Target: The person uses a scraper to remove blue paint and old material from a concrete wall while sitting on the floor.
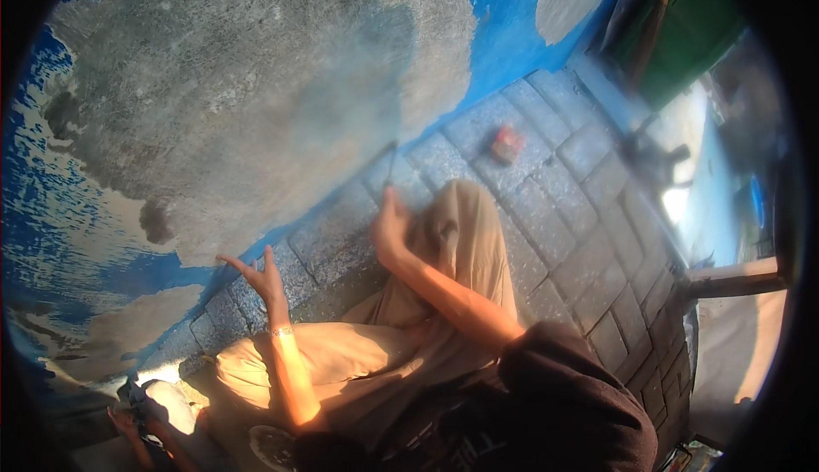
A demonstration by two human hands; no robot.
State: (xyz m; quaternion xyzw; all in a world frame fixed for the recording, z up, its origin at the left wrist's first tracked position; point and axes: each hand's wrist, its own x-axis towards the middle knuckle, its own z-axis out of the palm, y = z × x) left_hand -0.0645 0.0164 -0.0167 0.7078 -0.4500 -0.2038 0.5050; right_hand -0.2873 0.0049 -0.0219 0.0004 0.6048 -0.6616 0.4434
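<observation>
My right hand (391, 229) is closed around a thin, dark, blade-like tool (393, 158), whose tip points up toward the foot of the wall. The tool is blurred, and its handle is hidden in my fist, so its exact kind cannot be made out. To the left, my left hand (263, 281) is held up near the wall with its fingers spread and nothing in it. In front of both hands rises the wall (281, 105), its blue paint flaked off in large patches down to grey plaster.
I sit on grey paving blocks (546, 216), my tan-trousered knees close to the wall. A small red packet (508, 144) lies on the paving beyond my right knee. At lower left another person's hands (128, 425) show. A wooden beam (734, 279) stands off to the right.
</observation>
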